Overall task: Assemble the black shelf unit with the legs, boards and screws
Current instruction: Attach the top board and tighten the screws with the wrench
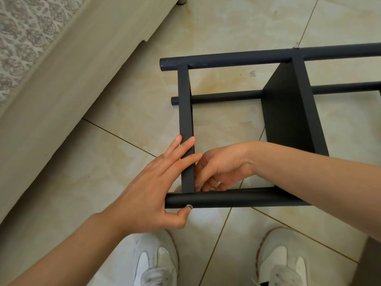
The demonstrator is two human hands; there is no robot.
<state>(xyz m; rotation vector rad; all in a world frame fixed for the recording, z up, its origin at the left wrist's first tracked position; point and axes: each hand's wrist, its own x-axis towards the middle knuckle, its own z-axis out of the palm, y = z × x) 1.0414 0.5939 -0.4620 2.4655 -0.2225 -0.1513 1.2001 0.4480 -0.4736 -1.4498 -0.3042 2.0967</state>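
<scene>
While the black shelf unit [288, 112] lies sideways on floor tiles [123, 131], centre to 3 o'clock, L hand [152, 188] lays straight fingers over end board [185, 112], thumb on screw [189, 206] in near leg [226, 200]. R hand [222, 168], at 3 o'clock of it, has fingers curled inside the frame; can't tell if holding anything.

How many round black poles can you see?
3 round black poles: the far one, the middle one lower down, the near one at the front. A fourth may be hidden.
</scene>
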